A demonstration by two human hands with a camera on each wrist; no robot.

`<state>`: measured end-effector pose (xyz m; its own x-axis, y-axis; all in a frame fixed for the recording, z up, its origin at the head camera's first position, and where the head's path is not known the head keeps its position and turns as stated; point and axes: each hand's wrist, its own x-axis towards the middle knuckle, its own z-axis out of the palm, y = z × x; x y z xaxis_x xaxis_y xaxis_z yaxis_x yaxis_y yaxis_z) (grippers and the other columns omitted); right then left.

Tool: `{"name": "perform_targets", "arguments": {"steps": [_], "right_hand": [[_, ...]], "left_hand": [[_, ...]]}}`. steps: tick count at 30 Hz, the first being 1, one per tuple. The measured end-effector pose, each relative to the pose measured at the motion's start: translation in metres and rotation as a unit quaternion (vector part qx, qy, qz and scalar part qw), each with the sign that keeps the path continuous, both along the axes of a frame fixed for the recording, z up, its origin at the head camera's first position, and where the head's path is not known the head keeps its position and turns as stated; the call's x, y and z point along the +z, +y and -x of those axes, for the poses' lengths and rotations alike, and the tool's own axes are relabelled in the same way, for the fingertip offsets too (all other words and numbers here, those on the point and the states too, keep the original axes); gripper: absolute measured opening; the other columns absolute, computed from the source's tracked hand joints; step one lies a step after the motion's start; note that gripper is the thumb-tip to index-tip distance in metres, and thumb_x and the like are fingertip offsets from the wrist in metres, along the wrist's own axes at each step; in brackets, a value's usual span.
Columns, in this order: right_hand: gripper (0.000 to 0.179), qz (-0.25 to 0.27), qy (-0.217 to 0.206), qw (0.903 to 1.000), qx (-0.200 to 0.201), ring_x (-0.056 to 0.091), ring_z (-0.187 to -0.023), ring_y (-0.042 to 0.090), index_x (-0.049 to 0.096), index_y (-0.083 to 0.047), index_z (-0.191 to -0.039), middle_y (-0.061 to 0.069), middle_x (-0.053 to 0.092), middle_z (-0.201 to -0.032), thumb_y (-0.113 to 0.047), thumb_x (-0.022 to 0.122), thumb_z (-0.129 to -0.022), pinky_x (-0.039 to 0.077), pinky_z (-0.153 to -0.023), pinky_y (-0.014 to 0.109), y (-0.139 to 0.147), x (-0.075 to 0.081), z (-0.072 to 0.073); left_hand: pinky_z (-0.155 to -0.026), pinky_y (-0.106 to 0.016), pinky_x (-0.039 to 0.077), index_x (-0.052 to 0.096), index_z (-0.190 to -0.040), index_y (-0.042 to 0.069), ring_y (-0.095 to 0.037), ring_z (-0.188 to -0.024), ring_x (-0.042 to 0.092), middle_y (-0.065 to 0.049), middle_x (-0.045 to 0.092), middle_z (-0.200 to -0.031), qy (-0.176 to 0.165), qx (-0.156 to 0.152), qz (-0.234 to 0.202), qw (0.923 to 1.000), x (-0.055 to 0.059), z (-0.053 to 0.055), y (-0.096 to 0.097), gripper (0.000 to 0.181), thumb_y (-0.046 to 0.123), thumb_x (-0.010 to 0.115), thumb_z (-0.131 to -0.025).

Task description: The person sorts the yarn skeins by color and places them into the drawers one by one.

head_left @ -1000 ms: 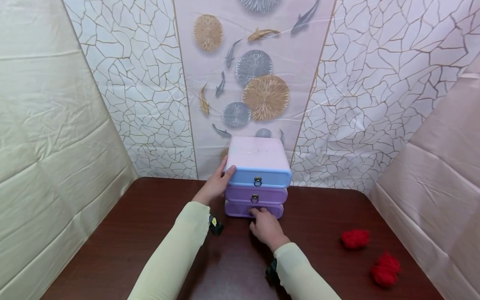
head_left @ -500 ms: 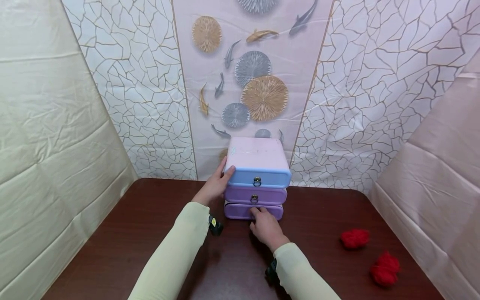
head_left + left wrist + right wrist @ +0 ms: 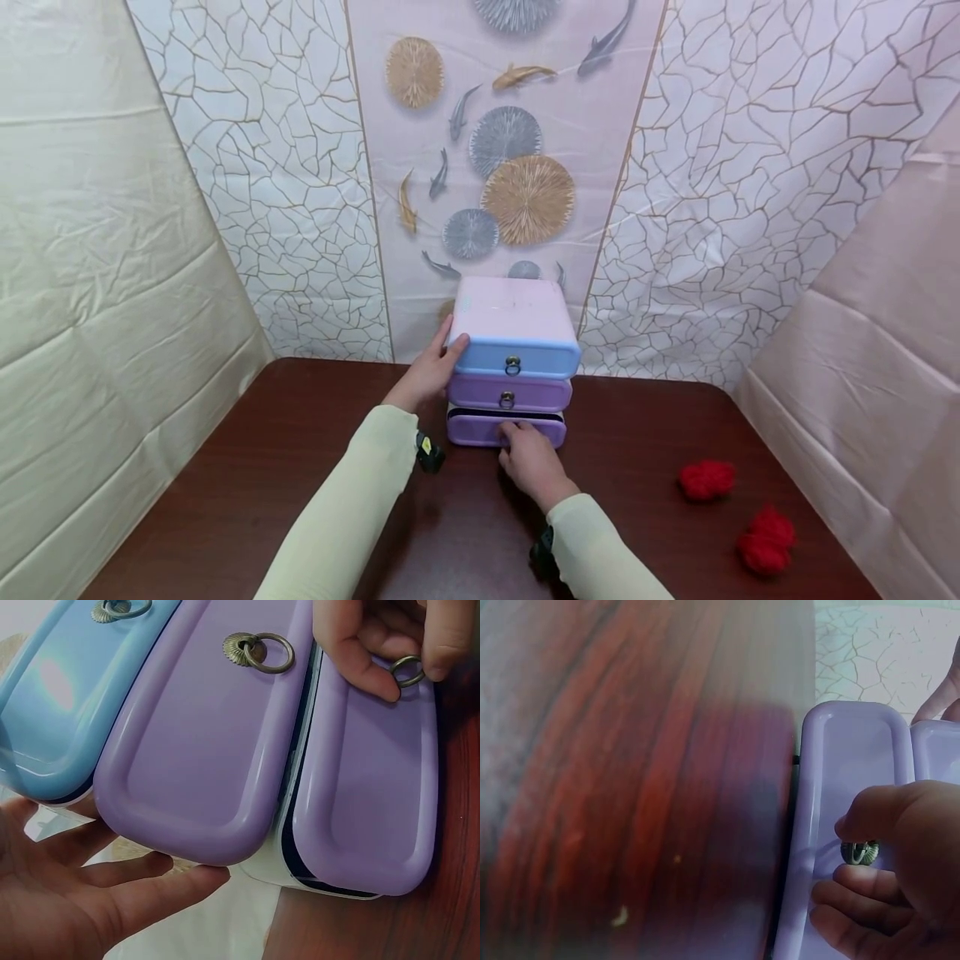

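A small cabinet (image 3: 513, 307) with a pale pink top stands at the back of the table, three drawers high. Its top drawer (image 3: 67, 697) is light blue, the middle drawer (image 3: 195, 742) purple, and both sit closed. The purple bottom drawer (image 3: 468, 429) is pulled out a little, a dark gap showing along its upper edge. Between thumb and fingers my right hand (image 3: 534, 467) pinches the bottom drawer's brass ring pull (image 3: 411, 681). My left hand (image 3: 429, 372) rests against the cabinet's left side, fingers extended, thumb at the upper front corner.
Two red, fluffy yarn-like bundles lie on the right of the dark wooden table (image 3: 322, 467): one bundle (image 3: 707, 481) farther back, the other bundle (image 3: 767, 542) nearer. A patterned cloth backdrop (image 3: 300, 208) rises right behind the cabinet, with cream cloth at both sides.
The bottom drawer has slid out toward me, from closed to slightly open, with my right hand drawing back along with it. My left hand has stayed at the cabinet's side.
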<state>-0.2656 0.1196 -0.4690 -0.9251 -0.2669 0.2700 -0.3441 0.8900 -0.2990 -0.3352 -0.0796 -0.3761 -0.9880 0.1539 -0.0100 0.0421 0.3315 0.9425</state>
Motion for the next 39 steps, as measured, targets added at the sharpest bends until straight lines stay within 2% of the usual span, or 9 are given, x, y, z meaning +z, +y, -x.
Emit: {"name": "perform_targets", "arguments": {"steps": [3,11,20,26,34,39], "right_hand": [[0.023,0.003,0.006,1.0000,0.001,0.061,-0.080,0.024,0.064,-0.014,-0.103,0.006,0.060,-0.092,-0.008,0.068,-0.080,0.051,-0.071,0.040,0.000,-0.001,-0.002],[0.021,0.004,-0.021,0.9998,0.003,0.060,-0.081,0.022,0.064,-0.015,-0.104,0.005,0.060,-0.094,-0.011,0.066,-0.083,0.051,-0.072,0.039,0.001,-0.004,-0.008],[0.021,0.006,-0.025,0.9997,-0.003,0.060,-0.084,0.022,0.065,-0.015,-0.102,0.004,0.062,-0.092,-0.011,0.067,-0.082,0.051,-0.073,0.038,0.004,-0.003,-0.013],[0.021,0.006,-0.014,0.9999,0.004,0.061,-0.080,0.022,0.065,-0.015,-0.100,0.003,0.062,-0.089,-0.010,0.067,-0.080,0.050,-0.069,0.037,0.004,-0.002,-0.018],[0.019,0.006,-0.011,0.9998,0.013,0.061,-0.078,0.021,0.065,-0.015,-0.098,0.003,0.063,-0.088,-0.010,0.067,-0.080,0.050,-0.067,0.036,0.003,0.001,-0.021],[0.017,0.002,-0.009,0.9997,0.022,0.061,-0.075,0.019,0.065,-0.015,-0.098,0.002,0.063,-0.086,-0.011,0.067,-0.081,0.050,-0.065,0.035,0.002,0.005,-0.020]], "left_hand": [[-0.078,-0.051,0.055,0.007,-0.147,0.059,-0.041,-0.128,0.047,-0.014,0.029,-0.158,0.001,0.003,0.002,1.0000,-0.002,0.000,0.000,0.075,0.081,0.040,-0.083],[-0.076,-0.052,0.056,0.009,-0.149,0.055,-0.041,-0.125,0.050,-0.015,0.034,-0.155,0.001,0.006,-0.009,0.9999,-0.008,-0.001,0.002,0.073,0.075,0.042,-0.088],[-0.073,-0.049,0.056,0.007,-0.147,0.059,-0.043,-0.128,0.046,-0.015,0.027,-0.158,0.004,0.002,-0.006,1.0000,-0.010,-0.001,0.004,0.074,0.079,0.041,-0.084],[-0.073,-0.049,0.056,0.008,-0.147,0.059,-0.043,-0.126,0.048,-0.015,0.027,-0.158,0.003,0.002,-0.002,1.0000,-0.009,-0.003,0.003,0.073,0.079,0.041,-0.084],[-0.083,-0.059,0.053,0.007,-0.146,0.060,-0.043,-0.128,0.046,-0.014,0.027,-0.159,-0.011,-0.002,-0.009,0.9999,-0.007,-0.001,0.001,0.073,0.078,0.042,-0.084],[-0.079,-0.055,0.055,0.007,-0.148,0.057,-0.042,-0.127,0.047,-0.014,0.028,-0.158,-0.007,-0.005,-0.001,1.0000,-0.002,0.001,-0.002,0.079,0.082,0.041,-0.082]]}}
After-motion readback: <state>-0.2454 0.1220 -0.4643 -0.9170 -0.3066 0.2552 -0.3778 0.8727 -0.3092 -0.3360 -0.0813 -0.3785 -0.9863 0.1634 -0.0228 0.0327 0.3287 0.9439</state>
